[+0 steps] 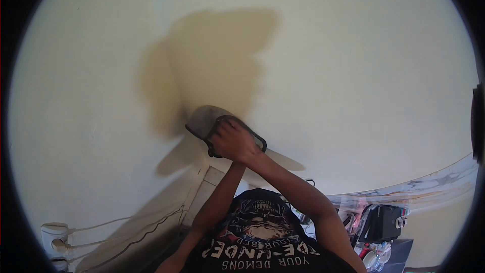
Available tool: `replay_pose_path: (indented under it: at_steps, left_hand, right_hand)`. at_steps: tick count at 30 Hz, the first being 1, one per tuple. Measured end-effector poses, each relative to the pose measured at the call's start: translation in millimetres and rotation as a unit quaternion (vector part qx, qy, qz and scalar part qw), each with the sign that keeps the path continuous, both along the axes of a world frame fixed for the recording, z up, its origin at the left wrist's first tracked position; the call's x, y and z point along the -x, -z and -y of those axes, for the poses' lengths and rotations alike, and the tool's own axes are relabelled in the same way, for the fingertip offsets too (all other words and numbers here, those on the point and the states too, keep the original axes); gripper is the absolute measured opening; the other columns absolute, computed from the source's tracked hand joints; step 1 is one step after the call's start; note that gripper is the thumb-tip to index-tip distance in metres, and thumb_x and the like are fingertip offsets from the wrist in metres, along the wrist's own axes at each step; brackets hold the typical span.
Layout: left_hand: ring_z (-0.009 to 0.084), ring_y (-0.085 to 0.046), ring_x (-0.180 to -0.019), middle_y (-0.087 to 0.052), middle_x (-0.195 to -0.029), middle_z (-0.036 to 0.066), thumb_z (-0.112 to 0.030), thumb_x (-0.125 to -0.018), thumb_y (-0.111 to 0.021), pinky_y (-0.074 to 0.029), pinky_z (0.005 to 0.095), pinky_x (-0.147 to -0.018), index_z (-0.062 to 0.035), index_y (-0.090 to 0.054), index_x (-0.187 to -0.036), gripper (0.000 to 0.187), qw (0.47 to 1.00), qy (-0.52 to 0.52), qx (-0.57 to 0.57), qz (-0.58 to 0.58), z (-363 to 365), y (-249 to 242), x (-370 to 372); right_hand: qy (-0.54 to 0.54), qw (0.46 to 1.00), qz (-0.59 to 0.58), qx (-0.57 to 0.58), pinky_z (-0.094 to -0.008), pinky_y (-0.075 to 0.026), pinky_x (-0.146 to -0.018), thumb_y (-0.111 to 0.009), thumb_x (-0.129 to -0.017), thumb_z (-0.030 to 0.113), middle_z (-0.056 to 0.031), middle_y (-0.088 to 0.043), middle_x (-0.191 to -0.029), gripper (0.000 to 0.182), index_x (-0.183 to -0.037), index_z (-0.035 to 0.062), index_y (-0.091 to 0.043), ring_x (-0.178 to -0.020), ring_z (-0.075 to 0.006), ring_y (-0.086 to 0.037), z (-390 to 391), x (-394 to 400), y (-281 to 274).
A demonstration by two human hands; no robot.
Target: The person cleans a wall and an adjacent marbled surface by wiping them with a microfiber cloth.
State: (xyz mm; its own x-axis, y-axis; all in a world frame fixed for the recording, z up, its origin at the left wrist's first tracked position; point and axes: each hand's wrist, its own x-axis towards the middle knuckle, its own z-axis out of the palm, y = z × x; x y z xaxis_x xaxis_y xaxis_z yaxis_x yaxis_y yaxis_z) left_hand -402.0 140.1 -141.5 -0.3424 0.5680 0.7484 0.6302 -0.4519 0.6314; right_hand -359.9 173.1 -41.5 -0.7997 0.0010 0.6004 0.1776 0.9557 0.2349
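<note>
Take the black T-shirt (262, 232) as the landmark: the grey piece (203, 119), black edging (263, 145) and all, is up beyond the hem of the shirt, a little to the left of its middle, with the pale wall (353, 96) behind. Whether it touches that wall, I cannot tell. The right hand (233, 140) lies over it, knuckles up, its fingers bent down and apparently gripping the piece near the edging; the thumb does not show. The left forearm (221, 197) rises from the shirt's left side and runs under the right wrist, so the left hand is hidden, and I cannot tell whether its fingers are open, closed or inside the piece.

To handle it well, I would let one hand steady the body of the piece while the other works along the edging, with a light pinch, as the material looks soft and could crease under a hard squeeze. Uncrossing the wrists would help: as they are, the right hand covers much of the piece and could hide a fold or a slip. Turning the edging toward the shirt should make it easier to watch. The cables (146, 235), low to the shirt's left, are well apart from both wrists, and a loose sweep that way is best avoided
</note>
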Motion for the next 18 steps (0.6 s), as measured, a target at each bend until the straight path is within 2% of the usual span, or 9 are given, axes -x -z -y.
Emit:
replay_pose_path:
  at_steps: [3,7,9,13,15,16,17,18]
  left_hand:
    - [0.0364,-0.028,-0.141,-0.036,-0.148,0.018,-0.059,-0.087,-0.062,-0.025,0.0533,-0.115,-0.0039,-0.025,-0.15,0.091,0.997,0.066,0.028,0.017,0,7,-14]
    - [0.0336,-0.029,-0.141,-0.036,-0.149,0.017,-0.059,-0.087,-0.061,-0.025,0.0513,-0.115,-0.0034,-0.024,-0.15,0.092,0.978,0.192,0.08,0.026,-27,6,-53]
    - [0.0322,-0.029,-0.142,-0.036,-0.149,0.017,-0.059,-0.087,-0.061,-0.025,0.0503,-0.115,-0.0031,-0.024,-0.15,0.092,0.957,0.27,0.107,0.027,-41,8,-91]
    - [0.03,-0.029,-0.142,-0.036,-0.149,0.016,-0.06,-0.087,-0.061,-0.025,0.0489,-0.116,-0.0027,-0.023,-0.151,0.093,0.899,0.402,0.174,0.016,-72,14,-179]
    - [0.0277,-0.029,-0.143,-0.035,-0.151,0.015,-0.053,-0.093,-0.056,-0.022,0.0435,-0.118,-0.006,-0.031,-0.149,0.077,0.85,0.493,0.084,0.167,-83,18,-250]
    - [0.0277,-0.029,-0.143,-0.035,-0.151,0.015,-0.053,-0.093,-0.056,-0.022,0.0435,-0.118,-0.006,-0.031,-0.149,0.077,0.849,0.495,0.091,0.16,-81,-8,-276]
    - [0.0269,-0.03,-0.142,-0.037,-0.15,0.013,-0.047,-0.095,-0.054,-0.023,0.0429,-0.118,-0.0071,-0.03,-0.15,0.072,0.918,0.384,0.077,-0.063,-69,-61,-301]
    - [0.026,-0.032,-0.141,-0.039,-0.15,0.012,-0.041,-0.097,-0.052,-0.025,0.0423,-0.117,-0.0081,-0.03,-0.151,0.067,0.926,0.246,0.057,-0.282,-61,-100,-327]
  right_hand:
    - [0.047,0.996,-0.054,0.062,-0.0397,-0.044,-0.088,-0.07,-0.071,0.03,-0.0065,-0.063,-0.088,0.014,-0.074,0.0162,-0.067,-0.093,-0.023,-0.061,-1,-32,-2]
    - [0.121,0.983,-0.104,0.094,-0.0444,-0.043,-0.086,-0.072,-0.071,0.035,-0.0067,-0.064,-0.092,0.019,-0.078,0.0169,-0.07,-0.09,-0.0236,-0.062,-5,-129,-15]
    - [0.152,0.956,-0.249,-0.036,-0.0501,-0.042,-0.085,-0.068,-0.072,0.036,-0.0057,-0.066,-0.096,0.02,-0.086,0.0209,-0.071,-0.092,-0.0229,-0.063,-11,-183,-27]
    - [0.25,0.913,-0.319,-0.035,-0.0535,-0.042,-0.09,-0.066,-0.079,0.039,-0.0079,-0.068,-0.103,0.027,-0.097,0.0201,-0.073,-0.097,-0.0287,-0.063,-10,-298,-24]
    - [0.281,0.898,-0.338,-0.013,-0.0535,-0.04,-0.098,-0.06,-0.085,0.04,-0.0092,-0.067,-0.116,0.032,-0.103,0.0175,-0.073,-0.11,-0.0334,-0.062,-13,-356,-8]
    - [0.285,0.894,-0.346,-0.01,-0.0535,-0.04,-0.098,-0.06,-0.085,0.04,-0.0092,-0.067,-0.116,0.032,-0.103,0.0175,-0.073,-0.11,-0.0334,-0.062,-20,-381,8]
    - [0.21,0.883,-0.415,0.066,-0.0534,-0.038,-0.102,-0.06,-0.087,0.043,-0.0112,-0.064,-0.124,0.043,-0.118,0.0139,-0.066,-0.117,-0.0338,-0.059,-26,-405,27]
    - [0.128,0.859,-0.475,0.141,-0.0533,-0.036,-0.106,-0.059,-0.088,0.047,-0.0133,-0.06,-0.132,0.057,-0.132,0.0103,-0.058,-0.123,-0.0341,-0.056,-26,-424,39]
